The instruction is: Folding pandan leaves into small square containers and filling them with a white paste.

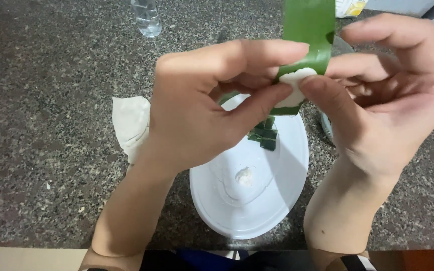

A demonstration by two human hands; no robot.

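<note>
Both hands are raised over a white oval plate (277, 200). My left hand (202, 100) and my right hand (383, 95) pinch a strip of green leaf (308, 25) between thumbs and forefingers. A lump of white dough (293, 80) sits in the fold of the leaf at my fingertips. The strip's upper end runs out of the top of the frame. On the plate lie a small wrapped green leaf parcel (264, 133) and a smear of white dough (244, 175).
A crumpled white tissue (131, 125) lies left of the plate on the speckled granite counter (51, 100). A clear plastic bottle (146, 17) stands at the back. Behind my right hand a bowl rim (326, 125) shows.
</note>
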